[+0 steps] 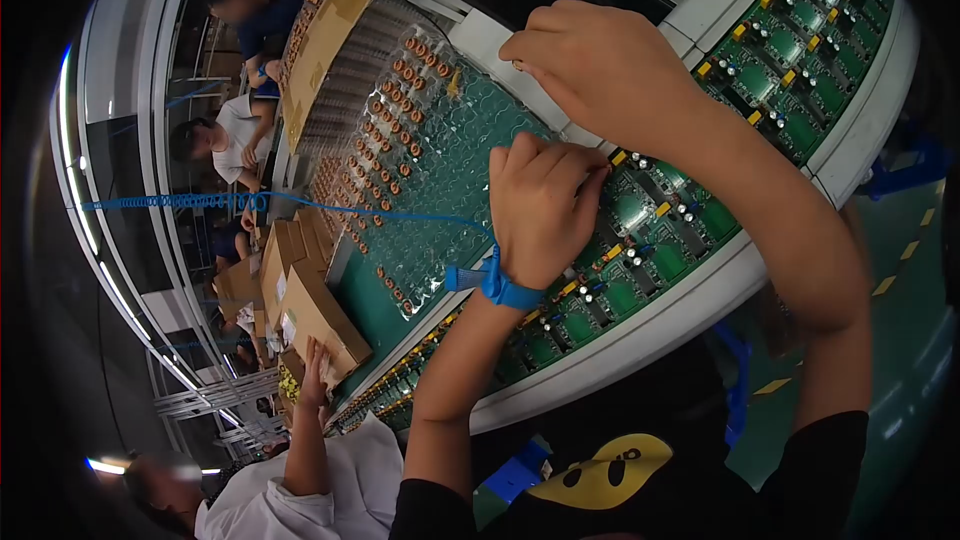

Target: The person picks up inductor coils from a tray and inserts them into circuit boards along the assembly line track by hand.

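Observation:
My left hand [545, 205] wears a blue wrist strap [508, 290] with a coiled cord. Its fingers are closed over the near edge of the row of green circuit boards [630, 210], and what they pinch is hidden. Farther up, my right hand [590, 65] hovers above the line's white rail, fingers pinched together. Something tiny may show at its fingertips, too small to name. Left of my hands lies a clear plastic tray [465, 155] with several copper-coloured ring coils [405, 145] in its left pockets; many pockets at its right side hold none.
Circuit boards [790, 50] continue along the curved line, bordered by a pale rail [860, 140]. Stacked trays and a cardboard sheet [325, 50] stand behind the coils. A cardboard box [320, 320] sits at left, touched by a co-worker's hand [315, 375]. The blue cord [380, 213] crosses the tray.

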Motion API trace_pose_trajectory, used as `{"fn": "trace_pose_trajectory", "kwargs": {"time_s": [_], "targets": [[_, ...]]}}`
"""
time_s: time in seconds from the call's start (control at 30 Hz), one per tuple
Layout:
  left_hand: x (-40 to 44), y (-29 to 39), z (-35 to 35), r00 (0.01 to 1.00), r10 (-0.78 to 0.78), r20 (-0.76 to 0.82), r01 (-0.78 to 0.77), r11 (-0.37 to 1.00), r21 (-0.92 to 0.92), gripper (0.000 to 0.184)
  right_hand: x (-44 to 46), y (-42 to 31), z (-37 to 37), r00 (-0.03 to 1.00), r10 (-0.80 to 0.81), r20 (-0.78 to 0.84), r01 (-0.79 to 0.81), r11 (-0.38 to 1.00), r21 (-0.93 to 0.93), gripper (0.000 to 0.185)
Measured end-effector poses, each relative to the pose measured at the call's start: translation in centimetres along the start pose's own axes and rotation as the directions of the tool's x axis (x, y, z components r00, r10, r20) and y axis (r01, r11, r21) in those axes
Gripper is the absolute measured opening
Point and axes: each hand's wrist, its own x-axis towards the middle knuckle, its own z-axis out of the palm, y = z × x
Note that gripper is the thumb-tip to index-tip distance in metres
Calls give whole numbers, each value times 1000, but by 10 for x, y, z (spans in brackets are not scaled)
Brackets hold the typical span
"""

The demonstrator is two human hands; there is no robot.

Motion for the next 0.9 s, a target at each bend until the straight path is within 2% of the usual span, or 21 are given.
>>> {"fn": "trace_pose_trajectory", "kwargs": {"time_s": [0.33,0.6,0.9], "targets": [[-2,4,5,999,-1,-49,1,1000,14,16,0,-1,0,1000,0,5,0,1000,-24,15],[-8,5,5,994,-93,-59,89,994,-67,14,0,-1,-2,995,42,88,-42,999,9,14],[-6,6,5,986,-165,-37,162,984,-72,13,0,-2,-3,992,63,110,-65,998,15,12]]}}
